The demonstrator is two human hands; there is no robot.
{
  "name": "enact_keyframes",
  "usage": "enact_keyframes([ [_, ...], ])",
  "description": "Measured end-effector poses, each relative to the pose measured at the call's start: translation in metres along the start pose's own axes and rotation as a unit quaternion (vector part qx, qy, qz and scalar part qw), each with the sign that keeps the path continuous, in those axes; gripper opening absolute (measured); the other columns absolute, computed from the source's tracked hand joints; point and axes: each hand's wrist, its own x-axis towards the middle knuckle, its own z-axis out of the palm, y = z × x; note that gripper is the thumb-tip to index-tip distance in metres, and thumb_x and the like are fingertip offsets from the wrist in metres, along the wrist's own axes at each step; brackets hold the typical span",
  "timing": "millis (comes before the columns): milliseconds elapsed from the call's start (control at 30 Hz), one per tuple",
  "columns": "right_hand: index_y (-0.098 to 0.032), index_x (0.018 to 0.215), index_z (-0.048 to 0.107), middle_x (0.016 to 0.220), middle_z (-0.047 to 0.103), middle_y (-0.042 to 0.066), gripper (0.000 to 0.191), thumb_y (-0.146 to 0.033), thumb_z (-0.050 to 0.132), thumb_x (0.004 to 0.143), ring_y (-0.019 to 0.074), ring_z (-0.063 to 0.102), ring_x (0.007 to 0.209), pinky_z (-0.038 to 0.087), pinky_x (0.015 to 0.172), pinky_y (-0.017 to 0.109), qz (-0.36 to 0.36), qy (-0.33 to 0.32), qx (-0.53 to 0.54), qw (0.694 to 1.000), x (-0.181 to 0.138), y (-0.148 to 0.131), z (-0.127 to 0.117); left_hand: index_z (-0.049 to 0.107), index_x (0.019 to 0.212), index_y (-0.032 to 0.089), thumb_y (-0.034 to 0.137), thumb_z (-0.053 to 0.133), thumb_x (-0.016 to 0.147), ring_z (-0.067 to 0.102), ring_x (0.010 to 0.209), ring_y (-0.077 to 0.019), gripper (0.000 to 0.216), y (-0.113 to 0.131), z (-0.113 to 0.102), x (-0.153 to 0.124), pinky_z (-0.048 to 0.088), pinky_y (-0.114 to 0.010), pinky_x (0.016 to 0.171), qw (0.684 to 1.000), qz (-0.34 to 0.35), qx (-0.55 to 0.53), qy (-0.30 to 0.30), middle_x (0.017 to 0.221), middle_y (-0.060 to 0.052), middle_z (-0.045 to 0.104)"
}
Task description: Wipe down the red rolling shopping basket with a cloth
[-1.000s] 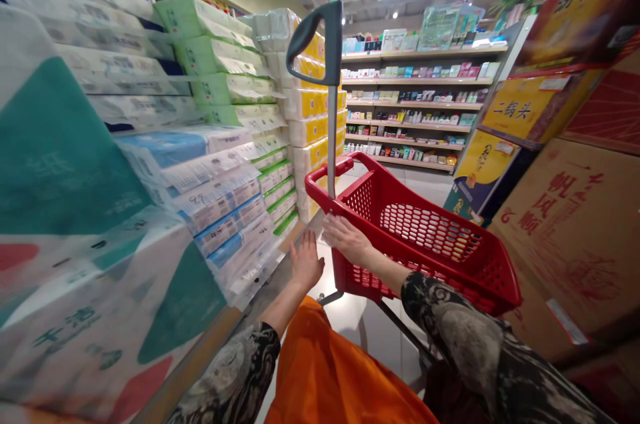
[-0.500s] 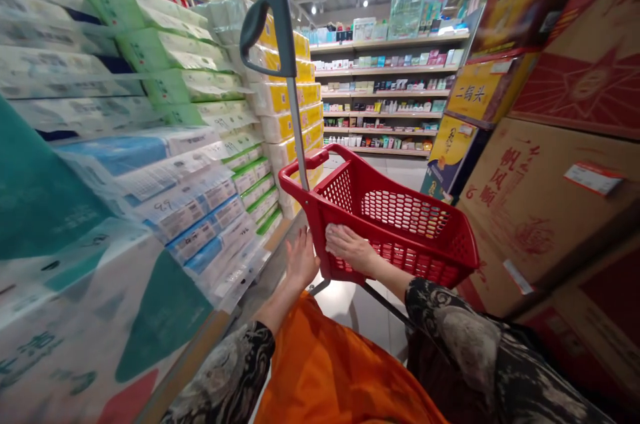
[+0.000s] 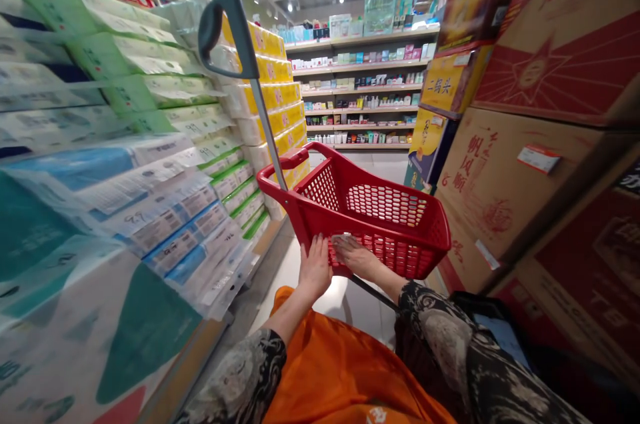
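A red plastic shopping basket on a wheeled frame stands in the aisle in front of me, with nothing visible inside. Its grey pull handle rises on a metal pole at the near left corner. My left hand lies flat against the basket's near wall, fingers stretched out. My right hand rests beside it on the same wall, palm down and fingers extended. Both sleeves are dark and patterned. An orange cloth lies below my arms.
Stacked packs of tissue paper fill the shelving on the left. Large cardboard boxes are piled on the right. Shelves of small products stand at the aisle's far end under a lit sign. Pale floor runs between.
The basket has shifted left and lower in view, and its handle pole now leans left. My left hand has come off the shelf edge onto the basket wall beside my right hand.
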Motion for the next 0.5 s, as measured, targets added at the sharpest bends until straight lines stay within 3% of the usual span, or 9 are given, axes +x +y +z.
enact_keyframes([
  [100, -0.017, 0.118, 0.058, 0.128, 0.055, 0.009, 0.031, -0.015, 0.044, 0.090, 0.0234, 0.040, 0.128, 0.037, 0.105, 0.045, -0.014, 0.030, -0.014, 0.999, -0.012, 0.008, -0.022, 0.028, 0.138, 0.006, 0.020, 0.041, 0.077, 0.021, 0.137, -0.0251, 0.064, 0.013, 0.002, 0.002, 0.016, -0.052, 0.110, 1.000, 0.006, -0.002, -0.001, 0.147, -0.015, 0.026],
  [233, -0.016, 0.125, 0.052, 0.134, 0.050, 0.008, 0.037, -0.011, 0.042, 0.090, 0.0244, 0.032, 0.132, 0.031, 0.108, 0.048, 0.023, 0.065, -0.037, 0.997, -0.029, 0.028, -0.047, 0.026, 0.139, 0.004, 0.022, 0.040, 0.077, 0.018, 0.138, -0.0259, 0.066, 0.031, 0.007, 0.004, 0.015, -0.052, 0.110, 1.000, 0.000, -0.002, 0.010, 0.149, -0.015, 0.022],
  [367, -0.017, 0.122, 0.055, 0.129, 0.054, 0.009, 0.035, -0.010, 0.040, 0.091, 0.0209, 0.040, 0.128, 0.034, 0.106, 0.044, 0.031, 0.036, -0.017, 0.999, -0.064, 0.026, -0.032, 0.026, 0.140, 0.006, 0.023, 0.041, 0.077, 0.019, 0.138, -0.0248, 0.067, 0.047, 0.013, -0.001, 0.013, -0.051, 0.111, 0.999, 0.036, 0.010, -0.007, 0.149, -0.015, 0.023],
  [500, -0.014, 0.123, 0.054, 0.129, 0.054, 0.011, 0.034, -0.016, 0.042, 0.091, 0.0202, 0.045, 0.124, 0.038, 0.105, 0.041, 0.089, 0.020, -0.021, 0.996, -0.090, 0.006, -0.012, 0.023, 0.141, 0.008, 0.024, 0.040, 0.078, 0.018, 0.138, -0.0243, 0.067, 0.064, 0.020, -0.009, 0.012, -0.050, 0.111, 0.995, 0.093, 0.025, -0.038, 0.149, -0.014, 0.022],
])
